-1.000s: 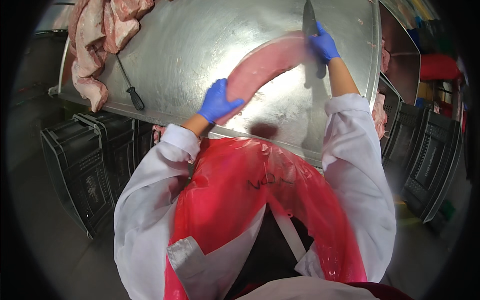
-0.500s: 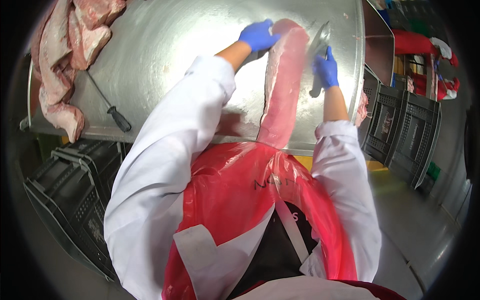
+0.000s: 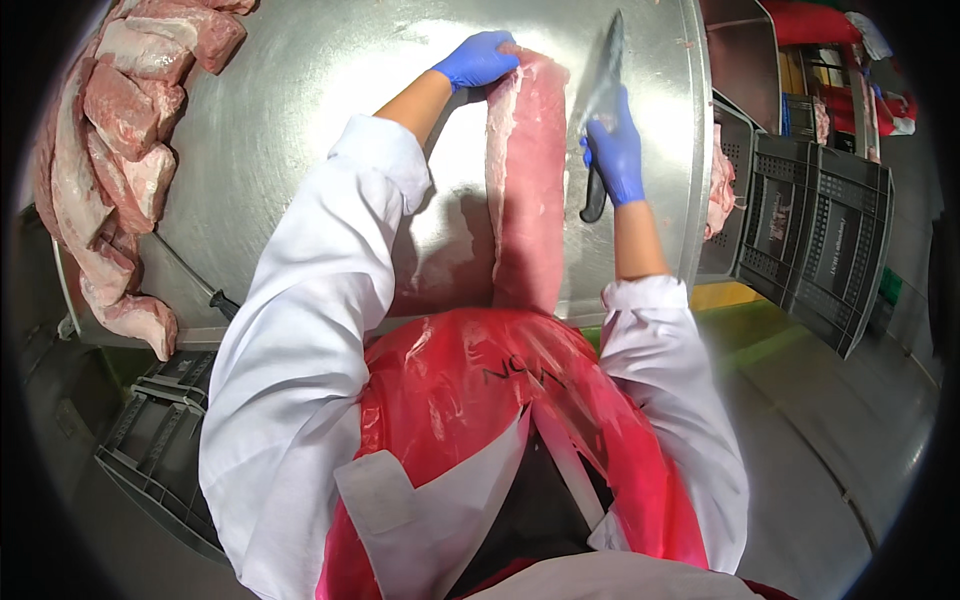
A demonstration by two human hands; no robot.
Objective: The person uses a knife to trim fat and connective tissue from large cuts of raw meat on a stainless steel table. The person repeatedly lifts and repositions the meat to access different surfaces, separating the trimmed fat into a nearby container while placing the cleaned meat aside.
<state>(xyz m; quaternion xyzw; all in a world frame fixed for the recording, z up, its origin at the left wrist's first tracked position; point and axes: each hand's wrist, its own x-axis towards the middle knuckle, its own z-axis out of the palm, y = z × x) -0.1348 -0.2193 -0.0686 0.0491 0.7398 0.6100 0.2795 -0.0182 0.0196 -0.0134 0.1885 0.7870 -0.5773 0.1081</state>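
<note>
A long pink pork loin (image 3: 532, 180) with a pale fatty left side lies lengthwise on the steel table, its near end meeting my red apron. My left hand (image 3: 478, 62), in a blue glove, grips the loin's far left corner, fingertips partly hidden. To the loin's right, my gloved right hand (image 3: 616, 150) is closed round the black handle of a knife (image 3: 606, 75). The blade points away from me, a little apart from the meat, and is slightly blurred.
Several fatty meat pieces (image 3: 125, 110) are heaped at the table's left. A sharpening steel (image 3: 190, 265) lies beside them, partly hidden by my sleeve. Dark crates stand at right (image 3: 815, 230) and lower left (image 3: 165, 430). Another person's red clothing (image 3: 810, 22) shows far right.
The view has shifted, so the meat heap shows more fully. The loin's far end looks squarer, with my left hand on its corner. The knife has tilted and now points farther away from me.
</note>
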